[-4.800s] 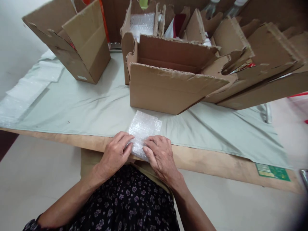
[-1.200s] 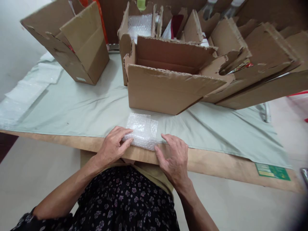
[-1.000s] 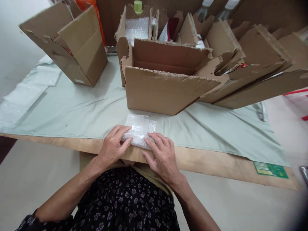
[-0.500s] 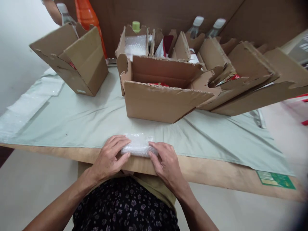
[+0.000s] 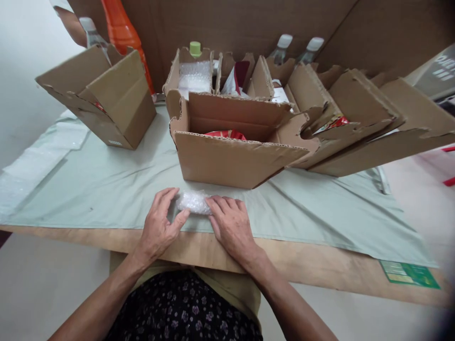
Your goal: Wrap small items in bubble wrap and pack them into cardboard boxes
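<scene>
A small roll of bubble wrap lies on the pale green cloth near the table's front edge. Whatever may be inside it cannot be made out. My left hand curves about the roll's left end, thumb at the near side and fingers at the far side. Over the right end, my right hand lays its fingers and covers that end from view. Just beyond the roll stands an open cardboard box with something red inside.
Several more open cardboard boxes stand behind and to the right. Another box is at the left, by an orange bottle. Bubble wrap sheets lie far left. A green card rests at the front right. Another person's arm shows top left.
The bubble wrap has been rolled away from me into a shorter, rounder bundle. Both hands have moved forward with it, and my right hand has turned more palm-down over its end.
</scene>
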`<act>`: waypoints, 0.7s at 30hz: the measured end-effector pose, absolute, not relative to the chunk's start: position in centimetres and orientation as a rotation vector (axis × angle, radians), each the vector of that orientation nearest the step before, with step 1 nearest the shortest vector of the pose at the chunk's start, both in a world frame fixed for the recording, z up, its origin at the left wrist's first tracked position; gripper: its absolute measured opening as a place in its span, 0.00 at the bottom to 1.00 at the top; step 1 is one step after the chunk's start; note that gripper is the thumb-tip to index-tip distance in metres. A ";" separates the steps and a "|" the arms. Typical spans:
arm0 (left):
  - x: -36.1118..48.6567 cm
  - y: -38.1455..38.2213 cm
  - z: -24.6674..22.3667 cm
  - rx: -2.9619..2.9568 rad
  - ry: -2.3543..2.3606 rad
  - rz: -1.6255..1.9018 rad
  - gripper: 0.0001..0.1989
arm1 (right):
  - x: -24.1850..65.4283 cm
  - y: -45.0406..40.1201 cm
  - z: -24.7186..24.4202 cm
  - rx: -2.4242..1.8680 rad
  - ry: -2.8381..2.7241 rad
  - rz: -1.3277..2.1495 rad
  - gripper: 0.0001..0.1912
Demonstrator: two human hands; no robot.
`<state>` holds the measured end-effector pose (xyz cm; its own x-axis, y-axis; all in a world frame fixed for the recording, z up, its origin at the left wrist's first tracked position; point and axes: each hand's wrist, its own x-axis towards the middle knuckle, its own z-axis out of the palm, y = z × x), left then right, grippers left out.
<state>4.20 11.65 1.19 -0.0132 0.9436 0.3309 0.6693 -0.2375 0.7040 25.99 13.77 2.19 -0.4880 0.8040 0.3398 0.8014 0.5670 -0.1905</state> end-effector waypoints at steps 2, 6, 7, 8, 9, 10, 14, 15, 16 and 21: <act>4.1 10.8 1.3 1.777 1.696 1.177 0.26 | 26.4 14.4 2.1 -1.290 -2.330 0.058 0.15; 4.6 9.0 1.6 1.554 1.593 1.186 0.21 | 26.8 13.8 2.4 -1.303 -2.046 0.421 0.11; 4.8 8.7 1.7 1.510 1.525 1.151 0.18 | 26.7 13.3 2.6 -1.296 -1.992 0.560 0.11; 5.1 8.5 1.9 1.452 1.444 1.112 0.17 | 26.5 12.8 2.8 -1.279 -1.956 0.707 0.11; 5.4 8.5 2.0 1.376 1.365 1.080 0.16 | 26.4 12.4 3.0 -1.256 -1.941 0.845 0.10; 5.6 8.6 2.2 1.288 1.300 1.062 0.17 | 26.2 12.0 3.2 -1.231 -1.946 0.961 0.08; 6.2 9.3 3.2 1.108 1.266 1.028 0.21 | 27.0 11.5 4.0 -1.208 -1.987 1.160 0.11; 6.3 9.5 3.4 1.152 1.292 1.012 0.22 | 27.6 11.6 4.2 -1.217 -1.962 1.185 0.19; 6.4 9.6 3.6 1.224 1.312 0.991 0.21 | 28.2 11.6 4.4 -1.225 -1.928 1.217 0.29; 7.7 10.5 4.2 1.652 1.268 1.020 0.18 | 30.1 12.3 4.8 -1.283 -1.875 1.358 0.55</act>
